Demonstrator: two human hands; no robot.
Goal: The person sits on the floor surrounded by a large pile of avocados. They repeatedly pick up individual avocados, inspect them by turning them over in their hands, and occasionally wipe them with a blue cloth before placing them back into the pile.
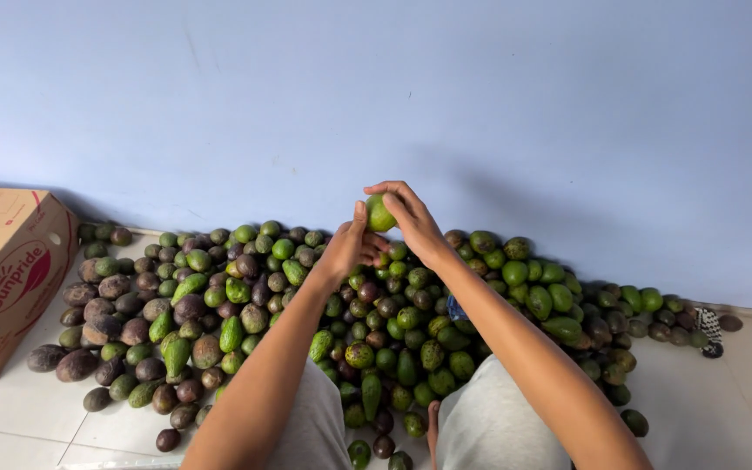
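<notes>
A brown cardboard box (6,278) stands at the far left on the white tiled floor (19,409), just beside a wide heap of avocados (219,322), green ones mixed with dark purple ones, spread along the base of a pale blue wall (376,87). Above the middle of the heap, the person's left hand (350,248) and right hand (406,218) together grasp a single green avocado (379,213), lifted clear of the pile, with fingers curled round it from both sides. At the far right, a small black-and-white patterned object (709,329) lies near the heap's edge.
</notes>
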